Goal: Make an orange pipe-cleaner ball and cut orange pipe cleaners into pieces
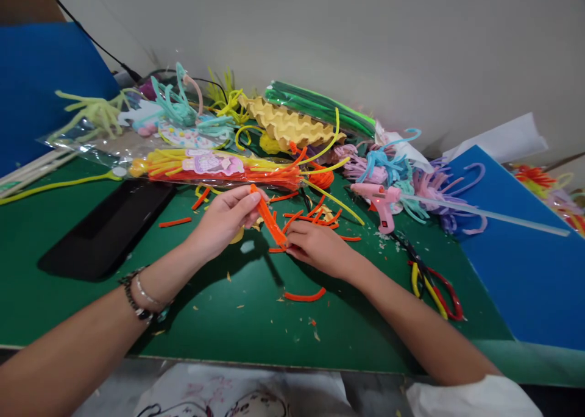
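Observation:
An orange strip of fuzzy stems [270, 219] slants between my two hands above the green table. My left hand [231, 216] pinches its upper end between thumb and fingers. At the lower end, the fingers of my right hand [315, 243] are closed on it. Short orange pieces lie around and behind my right hand, and one curved orange piece [305, 295] rests nearer the table's front edge. Behind my hands lies a clear bag of yellow and orange stems [223, 166].
A black tablet [109, 228] lies at left. To the right are a pink glue gun [380, 203] with a long glue stick, and red-and-yellow-handled tools [436, 289]. An egg carton [287, 121], green stems [320, 106] and pastel bundles line the back. A blue board [525, 258] lies at right.

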Demonstrator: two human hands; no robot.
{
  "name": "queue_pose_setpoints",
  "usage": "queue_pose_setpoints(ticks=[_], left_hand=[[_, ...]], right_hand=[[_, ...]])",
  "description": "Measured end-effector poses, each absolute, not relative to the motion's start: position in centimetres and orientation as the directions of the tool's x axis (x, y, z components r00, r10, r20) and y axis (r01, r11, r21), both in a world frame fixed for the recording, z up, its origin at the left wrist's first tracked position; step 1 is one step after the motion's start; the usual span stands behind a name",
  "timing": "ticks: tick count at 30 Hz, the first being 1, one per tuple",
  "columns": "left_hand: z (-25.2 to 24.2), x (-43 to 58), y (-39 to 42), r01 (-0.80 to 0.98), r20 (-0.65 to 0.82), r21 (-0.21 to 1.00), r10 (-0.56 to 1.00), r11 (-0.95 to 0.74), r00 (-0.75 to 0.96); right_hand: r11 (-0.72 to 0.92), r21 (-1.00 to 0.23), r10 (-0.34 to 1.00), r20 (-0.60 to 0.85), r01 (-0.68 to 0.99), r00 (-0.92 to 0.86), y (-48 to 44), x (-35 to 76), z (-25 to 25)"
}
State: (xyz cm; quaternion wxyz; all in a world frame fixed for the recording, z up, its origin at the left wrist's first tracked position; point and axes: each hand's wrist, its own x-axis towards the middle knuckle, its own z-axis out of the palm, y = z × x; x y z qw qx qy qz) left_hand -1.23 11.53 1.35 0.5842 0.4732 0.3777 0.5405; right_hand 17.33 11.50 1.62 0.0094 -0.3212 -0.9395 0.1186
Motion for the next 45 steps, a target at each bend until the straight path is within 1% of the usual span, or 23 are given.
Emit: queue_pose_setpoints(ticks=[2,4,9,11,13,15,17,20,23,25,27,31,39,45], left_hand=[[1.2,-1.2,11.5,-0.266,0.069,0.964,0.988,-0.029,0.140],[1.2,-1.2,11.5,-0.263,0.066,0.965,0.987,-0.026,0.145],[1.1,-1.2,11.5,-0.234,0.059,0.972,0.984,-0.018,0.168],[1.0,-1.1,11.4,-0.202,0.052,0.979,0.979,-0.011,0.195],[0.9,-1.0,11.4,-0.170,0.045,0.985,0.973,-0.006,0.226],[0.8,-0.8,11.3,-0.135,0.033,0.991,0.966,0.002,0.256],[0.8,-0.6,11.2,-0.097,0.017,0.995,0.961,0.010,0.277],[1.0,-0.3,11.0,-0.044,-0.012,0.999,0.952,0.027,0.307],[1.1,-0.1,10.9,0.008,-0.035,0.999,0.932,0.034,0.360],[1.1,0.0,10.8,0.042,-0.041,0.999,0.912,0.026,0.408],[1.1,0.1,10.8,0.066,-0.039,0.998,0.895,0.011,0.445],[1.0,0.2,10.8,0.082,-0.042,0.997,0.875,0.003,0.482],[0.5,0.3,10.4,0.091,-0.055,0.996,0.819,0.004,0.571],[0.6,0.5,10.4,0.100,-0.059,0.995,0.818,0.002,0.572]], right_hand=[[0.735,-0.282,0.632,-0.048,0.617,-0.774,11.6,17.5,1.8],[0.677,-0.365,0.670,-0.054,0.639,-0.741,11.7,17.9,2.3],[0.471,-0.576,0.752,-0.135,0.669,-0.646,11.8,19.6,3.8],[0.359,-0.688,0.759,-0.178,0.631,-0.626,11.7,20.4,4.3],[0.203,-0.801,0.743,-0.248,0.563,-0.621,11.5,21.1,4.6],[0.039,-0.867,0.722,-0.319,0.496,-0.614,11.4,21.5,4.7],[-0.076,-0.888,0.718,-0.365,0.454,-0.593,11.3,21.7,4.6],[-0.148,-0.911,0.772,-0.349,0.384,-0.532,11.3,21.6,4.1],[-0.172,-0.953,0.865,-0.268,0.250,-0.424,11.3,21.2,3.4],[-0.157,-0.974,0.923,-0.204,0.162,-0.327,11.1,20.7,2.9],[-0.129,-0.984,0.951,-0.157,0.121,-0.265,10.9,20.1,2.5],[-0.106,-0.987,0.957,-0.134,0.119,-0.258,10.2,18.8,2.6],[-0.200,-0.972,0.918,-0.230,0.124,-0.323,9.0,17.9,3.4],[-0.219,-0.966,0.905,-0.255,0.139,-0.341,8.7,17.4,3.6]])
